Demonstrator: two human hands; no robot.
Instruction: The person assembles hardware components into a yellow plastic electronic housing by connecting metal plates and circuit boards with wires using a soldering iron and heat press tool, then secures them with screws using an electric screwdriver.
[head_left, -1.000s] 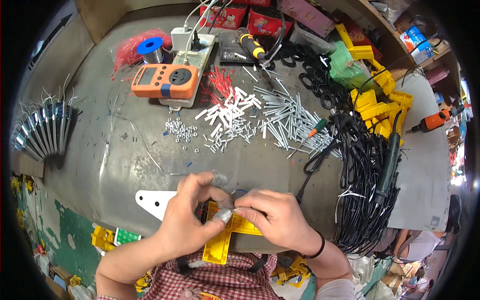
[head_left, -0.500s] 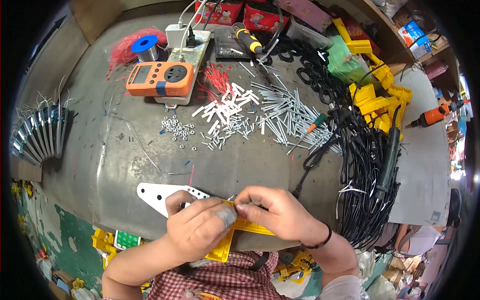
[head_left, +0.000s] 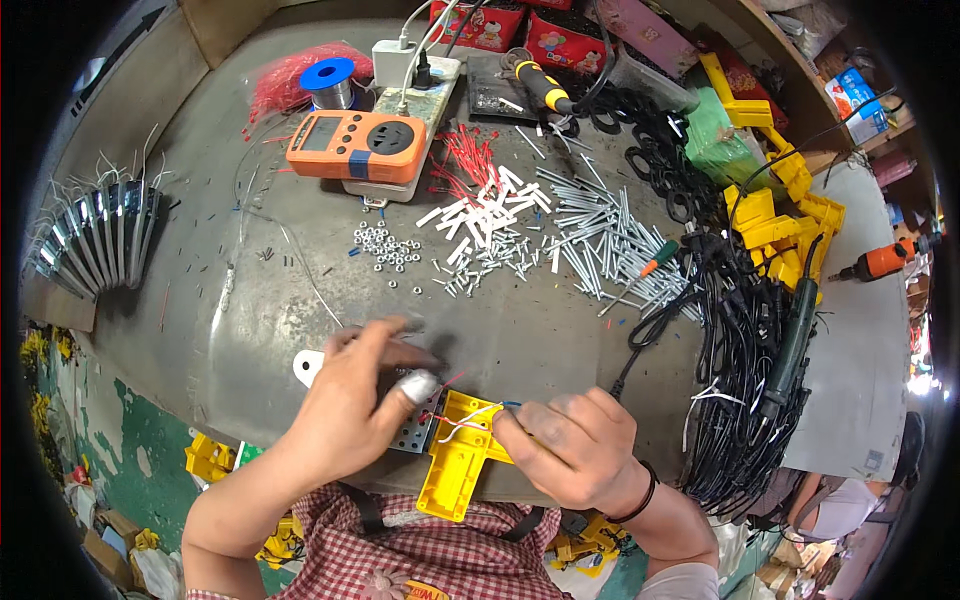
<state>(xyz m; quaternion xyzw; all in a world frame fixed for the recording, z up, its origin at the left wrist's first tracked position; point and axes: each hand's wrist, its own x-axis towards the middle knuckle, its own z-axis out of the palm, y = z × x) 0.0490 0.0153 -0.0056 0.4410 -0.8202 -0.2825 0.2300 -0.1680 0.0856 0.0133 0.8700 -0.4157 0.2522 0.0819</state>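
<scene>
A yellow plastic housing (head_left: 448, 482), open-topped and T-shaped, lies at the table's near edge. Thin red and white wires (head_left: 465, 424) run across it, one with a blue end beside my right hand. My right hand (head_left: 572, 445) is closed around the housing's right arm; its fingertips are hidden. To the left, a dark perforated metal plate (head_left: 412, 436) meets the housing, and the rounded tip of a white plate (head_left: 306, 368) shows past my left hand (head_left: 352, 395). That hand is over the plates with thumb and fingers apart, grey tape on the thumb, fingertips blurred.
Nuts (head_left: 385, 246), white sleeves (head_left: 490, 212), long screws (head_left: 610, 240) and a screwdriver (head_left: 655, 262) lie farther back. An orange meter (head_left: 350, 145) stands behind them. Black cables (head_left: 735, 400) and yellow housings (head_left: 775, 230) fill the right side; shiny metal strips (head_left: 100, 235) stand at left.
My left hand has come away from the housing to the left, its fingers spreading. My right hand has moved right and down and closed into a fist. The housing's inside and wires now show.
</scene>
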